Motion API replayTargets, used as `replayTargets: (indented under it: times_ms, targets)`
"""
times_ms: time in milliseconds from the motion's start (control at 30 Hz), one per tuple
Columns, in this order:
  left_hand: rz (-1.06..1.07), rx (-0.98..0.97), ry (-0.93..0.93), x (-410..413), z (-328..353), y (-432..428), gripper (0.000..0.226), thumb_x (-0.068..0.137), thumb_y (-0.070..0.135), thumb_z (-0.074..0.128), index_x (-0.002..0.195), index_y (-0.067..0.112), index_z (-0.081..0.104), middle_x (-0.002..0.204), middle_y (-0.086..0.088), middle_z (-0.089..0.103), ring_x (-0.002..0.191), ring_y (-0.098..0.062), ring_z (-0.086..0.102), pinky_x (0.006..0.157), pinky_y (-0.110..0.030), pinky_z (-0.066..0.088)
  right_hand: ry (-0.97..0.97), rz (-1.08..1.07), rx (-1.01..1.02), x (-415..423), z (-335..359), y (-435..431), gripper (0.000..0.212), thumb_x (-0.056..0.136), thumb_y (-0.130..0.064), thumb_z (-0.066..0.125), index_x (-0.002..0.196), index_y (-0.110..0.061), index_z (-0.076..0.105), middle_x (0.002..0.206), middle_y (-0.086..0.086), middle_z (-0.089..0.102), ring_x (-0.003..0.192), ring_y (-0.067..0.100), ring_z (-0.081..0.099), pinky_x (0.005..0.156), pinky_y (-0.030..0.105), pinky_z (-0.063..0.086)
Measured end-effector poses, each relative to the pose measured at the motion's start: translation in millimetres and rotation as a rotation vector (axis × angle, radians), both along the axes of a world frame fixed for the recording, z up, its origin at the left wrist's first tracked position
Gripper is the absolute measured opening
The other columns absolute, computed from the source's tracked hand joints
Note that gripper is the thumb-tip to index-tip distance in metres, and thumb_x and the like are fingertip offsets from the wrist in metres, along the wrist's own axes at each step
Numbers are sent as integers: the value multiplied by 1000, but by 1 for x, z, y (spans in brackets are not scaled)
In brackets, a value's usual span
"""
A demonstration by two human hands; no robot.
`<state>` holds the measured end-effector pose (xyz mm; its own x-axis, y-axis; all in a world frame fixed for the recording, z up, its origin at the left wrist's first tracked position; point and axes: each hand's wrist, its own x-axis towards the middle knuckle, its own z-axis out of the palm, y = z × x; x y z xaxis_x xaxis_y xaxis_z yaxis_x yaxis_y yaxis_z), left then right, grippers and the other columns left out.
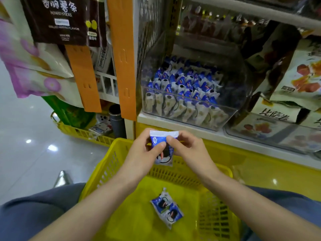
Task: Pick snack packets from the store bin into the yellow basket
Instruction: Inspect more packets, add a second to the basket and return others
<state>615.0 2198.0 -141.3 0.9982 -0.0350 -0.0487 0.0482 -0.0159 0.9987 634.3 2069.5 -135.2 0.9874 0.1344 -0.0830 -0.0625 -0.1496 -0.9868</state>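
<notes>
A blue and white snack packet (162,145) hangs upright above the far rim of the yellow basket (104,171). My left hand (144,150) pinches its left side and my right hand (185,146) pinches its top right edge. On the basket floor lie two more blue and white packets (167,212), side by side. Behind my hands, on the shelf, the clear store bin (239,94) holds several rows of the same packets (184,87).
Large snack bags (298,80) fill the bin to the right. Orange hanging strips (121,58) and a dark potato-stick bag (57,20) hang at the left. A second yellow basket (83,133) sits on the tiled floor. My knees flank the basket.
</notes>
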Motion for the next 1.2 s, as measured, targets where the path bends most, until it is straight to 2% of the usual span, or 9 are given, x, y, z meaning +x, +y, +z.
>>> replayTargets:
  times_ms: [233, 400, 467, 600, 700, 800, 967, 1100, 1200]
  targets:
    - [107, -85, 33, 4, -7, -3, 12, 90, 17, 54, 83, 9, 60, 76, -4, 65, 70, -6, 63, 55, -16, 47, -83, -14, -68, 4, -7, -3, 5, 83, -14, 66, 86, -13, 70, 85, 6, 72, 83, 22, 68, 83, 45, 54]
    - [83, -226, 206, 5, -8, -4, 17, 91, 24, 53, 83, 12, 61, 82, -6, 70, 74, -9, 67, 54, -20, 50, -642, 28, -562, 0, -5, -9, 6, 84, -24, 65, 86, -20, 70, 78, -10, 62, 73, 4, 57, 65, 29, 50]
    - [68, -234, 226, 5, -9, -5, 17, 91, 27, 53, 88, 12, 62, 84, -5, 71, 75, -7, 68, 57, -19, 51, -703, 46, -608, 0, -4, -11, 7, 85, -22, 64, 88, -20, 70, 78, -12, 59, 73, 2, 55, 63, 25, 49]
    - [-30, -160, 308, 5, -13, -3, 45, 72, 43, 64, 107, 16, 58, 96, -3, 72, 86, -16, 69, 75, -31, 55, -473, -93, -371, 3, -3, -14, 3, 87, -21, 63, 85, -22, 66, 80, -11, 64, 77, 3, 61, 65, 21, 51]
    - [-13, -129, 268, 4, -16, 0, 42, 68, 32, 73, 104, 15, 58, 95, -3, 72, 82, -14, 69, 65, -22, 54, -199, -175, -153, 8, -3, -17, 8, 90, -17, 57, 83, -19, 59, 83, 0, 66, 79, 12, 65, 68, 37, 57]
    - [95, -175, 200, 4, -18, 7, 39, 62, 36, 72, 94, 16, 64, 90, -1, 74, 78, -9, 68, 61, -19, 52, 12, -140, 94, 8, 1, -18, 6, 92, -10, 52, 88, -14, 53, 85, 6, 63, 69, 3, 65, 60, 24, 57]
    - [118, -72, 95, 4, -22, 18, 22, 72, 27, 71, 93, 19, 66, 85, 3, 74, 77, -7, 68, 62, -16, 52, -34, 83, -221, 4, -3, -21, 13, 86, -22, 62, 95, -27, 53, 84, -1, 63, 77, 16, 65, 72, 31, 54]
    - [181, -184, 101, 3, -23, 19, 29, 69, 34, 66, 90, 13, 67, 84, -1, 74, 79, -12, 68, 71, -20, 54, 205, 153, -50, 2, -6, -23, 6, 87, -16, 61, 89, -14, 56, 80, 5, 68, 63, 7, 64, 63, 20, 54]
    - [201, -188, 94, 3, -22, 19, 9, 83, 21, 62, 84, 13, 66, 77, 0, 72, 75, -10, 66, 68, -19, 53, 320, 264, -117, -3, -15, -23, 23, 86, -21, 63, 104, -14, 50, 92, 4, 69, 79, 11, 67, 78, 27, 55]
